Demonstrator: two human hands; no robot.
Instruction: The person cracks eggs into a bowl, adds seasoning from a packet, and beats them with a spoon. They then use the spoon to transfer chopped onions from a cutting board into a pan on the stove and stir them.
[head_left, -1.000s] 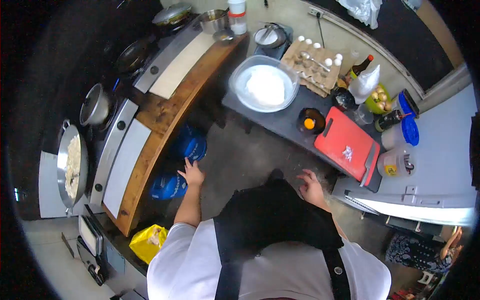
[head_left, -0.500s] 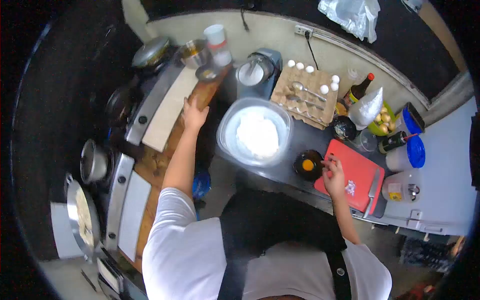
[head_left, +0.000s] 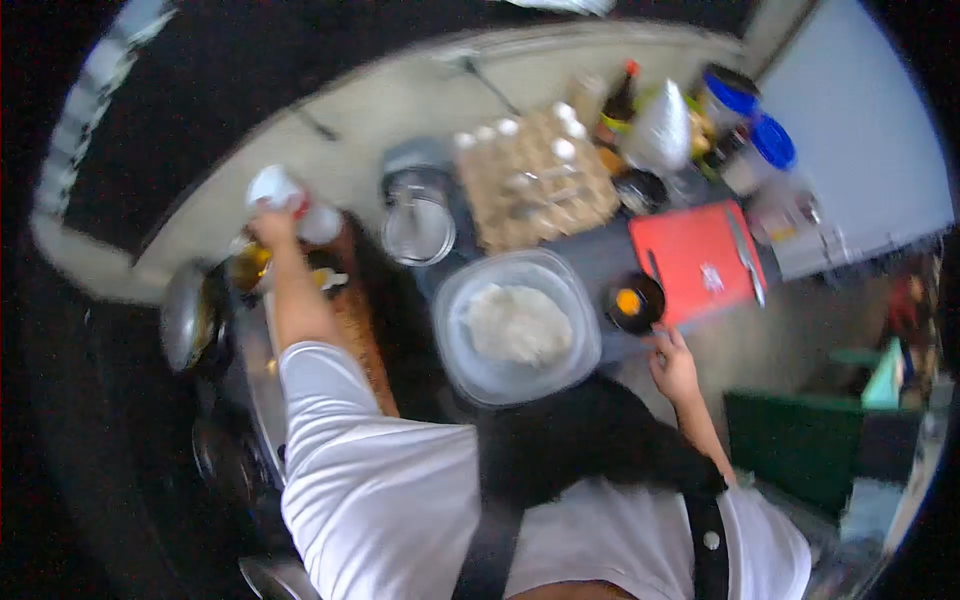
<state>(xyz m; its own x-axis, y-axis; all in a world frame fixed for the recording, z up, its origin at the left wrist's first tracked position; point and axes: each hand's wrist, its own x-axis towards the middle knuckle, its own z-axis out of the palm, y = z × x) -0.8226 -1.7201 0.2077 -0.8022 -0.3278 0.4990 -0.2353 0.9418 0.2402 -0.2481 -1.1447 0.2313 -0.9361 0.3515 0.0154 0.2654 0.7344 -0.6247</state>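
My left hand [head_left: 272,228] is stretched to the far end of the wooden counter, its fingers closed against a white container with a red band [head_left: 277,190]; blur hides the exact grip. My right hand [head_left: 674,366] hangs at the counter edge, fingers loosely apart and holding nothing. Just above it, a dark bowl [head_left: 650,318] holds an egg yolk [head_left: 628,301]. Beside that lies a red cutting board [head_left: 680,245] with a knife [head_left: 745,255] and a small chopped pile [head_left: 711,278]. A clear plastic tub [head_left: 455,365] of white powder stands before me.
An egg tray [head_left: 490,215] with several eggs and spoons sits behind the tub, next to a stand mixer [head_left: 418,225]. Bottles and blue-lidded containers [head_left: 772,142] line the wall. At left are a metal bowl [head_left: 247,266] and a lidded pan [head_left: 187,315].
My view has swung left. My left hand has gone from the wooden counter to the white container. My right hand has shifted off the cutting board to the counter edge.
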